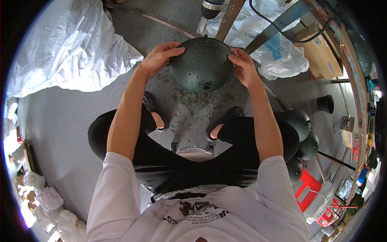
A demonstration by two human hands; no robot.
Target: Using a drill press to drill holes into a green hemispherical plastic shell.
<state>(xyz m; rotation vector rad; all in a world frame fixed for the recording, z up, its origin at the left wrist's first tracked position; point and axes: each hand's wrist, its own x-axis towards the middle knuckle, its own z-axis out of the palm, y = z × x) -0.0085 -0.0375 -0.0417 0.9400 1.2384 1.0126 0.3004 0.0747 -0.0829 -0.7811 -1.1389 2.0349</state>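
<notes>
Between my hands is a dark green dome-shaped plastic shell (200, 66), dotted with small bumps or holes. A larger round hole shows near its lower edge, and a small tab stands at its top. My left hand (161, 57) grips the left rim with the thumb on the outer surface. The right rim is in my right hand (243, 66), thumb likewise on top. The other fingers of both hands are partly hidden behind the rim. Just beyond the shell, a black and silver drill-like tool (211, 9) points down.
Green shavings (193, 103) litter the floor between my feet. A white sack (68, 48) bulges at far left. Metal frame legs (230, 18), clear plastic bags (282, 60) and a cardboard box (318, 54) stand far right. Similar shells (298, 123), a black pot (325, 104) and a red stool (308, 187) lie right.
</notes>
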